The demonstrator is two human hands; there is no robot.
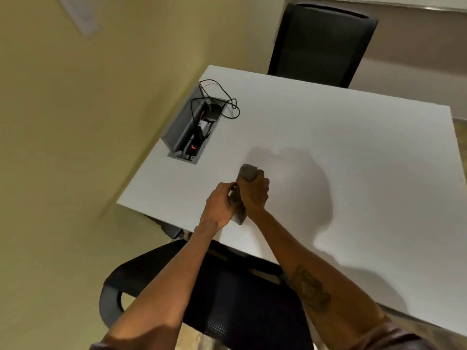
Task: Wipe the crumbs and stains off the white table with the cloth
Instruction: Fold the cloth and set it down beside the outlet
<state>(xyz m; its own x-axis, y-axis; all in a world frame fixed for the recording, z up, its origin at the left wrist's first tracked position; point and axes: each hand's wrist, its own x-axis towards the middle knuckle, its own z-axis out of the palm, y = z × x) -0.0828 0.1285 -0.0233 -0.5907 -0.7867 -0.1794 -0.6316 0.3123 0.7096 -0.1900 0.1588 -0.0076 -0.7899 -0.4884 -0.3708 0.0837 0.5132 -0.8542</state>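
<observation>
Two hands are meeting over the near-left part of the white surface (328,147), and I am seeing both of them closed around the same grey cloth (247,173). My right hand (254,194) is reaching forward with the forearm stretched out straight, its fingers (262,183) wrapping the cloth so that a rolled end is sticking out past the knuckles. My left hand (219,205) is coming in from the left, wrist bent slightly inward, its fingers (231,188) pinching the lower part of the cloth, whose tail is hanging down between the two wrists. Whether the cloth is touching the surface I cannot tell. A black chair (227,299) is sitting under my forearms, tucked against the near edge. An open grey cable box (192,127) is sunk into the surface to the left, with a black wire (227,102) looping out of it. Another black chair (323,44) is standing at the far edge.
</observation>
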